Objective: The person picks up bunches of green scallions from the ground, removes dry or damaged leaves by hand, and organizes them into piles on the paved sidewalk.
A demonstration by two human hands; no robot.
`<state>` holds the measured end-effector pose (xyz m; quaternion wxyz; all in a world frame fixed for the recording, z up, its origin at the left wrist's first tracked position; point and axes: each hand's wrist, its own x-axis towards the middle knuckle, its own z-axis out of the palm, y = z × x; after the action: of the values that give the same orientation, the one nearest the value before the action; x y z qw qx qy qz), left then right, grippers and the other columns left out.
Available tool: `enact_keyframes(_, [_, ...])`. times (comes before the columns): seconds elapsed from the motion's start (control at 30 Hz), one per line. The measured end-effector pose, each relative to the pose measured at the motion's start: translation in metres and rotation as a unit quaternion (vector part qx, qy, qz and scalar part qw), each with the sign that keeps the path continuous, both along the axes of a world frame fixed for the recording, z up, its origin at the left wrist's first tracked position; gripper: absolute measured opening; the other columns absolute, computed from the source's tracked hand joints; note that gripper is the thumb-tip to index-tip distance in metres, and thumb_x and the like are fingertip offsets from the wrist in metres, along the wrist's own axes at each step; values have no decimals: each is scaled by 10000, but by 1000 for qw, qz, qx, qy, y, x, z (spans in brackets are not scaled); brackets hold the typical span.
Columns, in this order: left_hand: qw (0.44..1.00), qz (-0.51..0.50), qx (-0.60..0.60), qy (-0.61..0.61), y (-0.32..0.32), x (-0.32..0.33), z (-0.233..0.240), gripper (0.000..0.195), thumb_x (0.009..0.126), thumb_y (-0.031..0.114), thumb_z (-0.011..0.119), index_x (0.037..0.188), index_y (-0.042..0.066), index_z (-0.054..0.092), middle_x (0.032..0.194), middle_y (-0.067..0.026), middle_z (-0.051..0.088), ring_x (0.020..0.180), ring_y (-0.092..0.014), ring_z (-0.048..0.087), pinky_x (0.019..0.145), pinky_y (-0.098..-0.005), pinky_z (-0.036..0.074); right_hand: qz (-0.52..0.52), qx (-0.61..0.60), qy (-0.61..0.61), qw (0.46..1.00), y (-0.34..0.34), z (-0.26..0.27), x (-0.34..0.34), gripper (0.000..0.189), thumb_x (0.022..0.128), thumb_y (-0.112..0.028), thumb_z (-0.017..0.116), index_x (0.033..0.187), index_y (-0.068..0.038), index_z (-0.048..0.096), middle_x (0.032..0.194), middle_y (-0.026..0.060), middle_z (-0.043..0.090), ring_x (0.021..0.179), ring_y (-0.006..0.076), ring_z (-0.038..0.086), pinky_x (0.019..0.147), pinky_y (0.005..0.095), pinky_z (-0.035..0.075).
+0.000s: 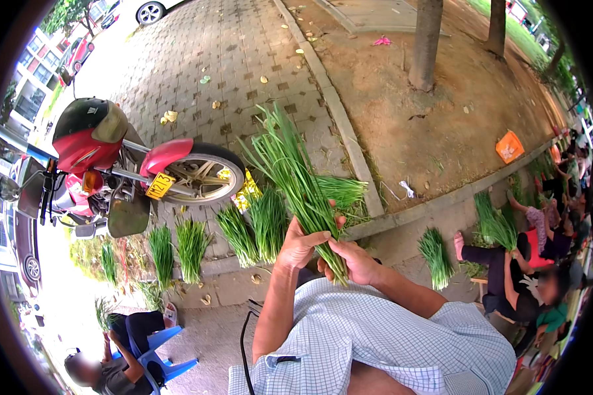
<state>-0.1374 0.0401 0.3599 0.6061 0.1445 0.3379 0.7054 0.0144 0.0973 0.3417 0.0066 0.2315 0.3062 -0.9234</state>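
Note:
A thick bunch of long green chives (296, 173) is held in both my hands, its leafy tips fanning away from me. My left hand (296, 244) wraps the bunch from the left, thumb laid across the stalks. Lower down, near the cut ends, my right hand (353, 259) grips the same stalks, the two thumbs almost meeting. Beyond my hands, a bundle of chives (269, 227) lies by another bundle (238, 234) on the paving. More loose chives (343, 191) rest beside the kerb, partly behind the held bunch.
A red motorcycle (143, 173) stands at left, its front wheel close to the bundles. A concrete kerb (336, 113) borders bare soil with a tree trunk (426, 49). Seated people (504, 281) handle chives at right; another person (123, 350) sits on a blue plastic chair (165, 345) at left.

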Motion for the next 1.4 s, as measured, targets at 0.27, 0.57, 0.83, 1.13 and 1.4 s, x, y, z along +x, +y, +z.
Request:
enact_keyframes(0.27, [991, -22, 59, -116, -1, 3, -8, 745, 606, -90, 534, 1329, -40, 360, 1331, -153, 459, 1153, -347, 523, 994, -482, 424, 0, -143, 16, 990, -8, -4, -2, 578, 936, -546, 375, 1013, -9, 572, 832, 119, 634, 616, 173, 634, 531, 280, 513])
enact_keyframes(0.57, [986, -3, 76, -148, -6, 4, 1, 733, 607, -109, 517, 1322, -53, 366, 1317, -183, 464, 1135, -372, 531, 985, -524, 421, 49, -156, 52, 985, -11, -5, -2, 514, 943, -496, 407, 1079, -15, 525, 934, 136, 618, 783, 235, 640, 703, 371, 523])
enact_keyframes(0.83, [988, -5, 52, -148, -10, -6, -3, 639, 650, -118, 518, 1278, -57, 411, 1143, -189, 572, 1023, -334, 599, 919, -492, 487, 46, -24, 3, 999, -14, 2, 4, 417, 984, -338, 393, 1231, -2, 392, 1055, 173, 601, 964, 277, 612, 844, 395, 494])
enact_keyframes(1.13, [987, 3, 15, -161, -9, -5, -3, 500, 748, -118, 515, 1239, -47, 452, 1149, -173, 575, 975, -315, 620, 821, -446, 551, 74, -35, 19, 996, -10, 2, 6, 415, 984, -356, 405, 1216, -12, 436, 1033, 131, 608, 976, 206, 596, 830, 320, 485])
enact_keyframes(1.4, [993, 30, -29, -107, -7, -4, 2, 396, 786, -110, 527, 1172, -22, 511, 979, -155, 639, 883, -248, 646, 779, -389, 556, -154, 171, -58, 971, -5, 15, 1, 332, 919, -215, 571, 1142, 6, 464, 997, 74, 596, 966, 138, 600, 804, 279, 491])
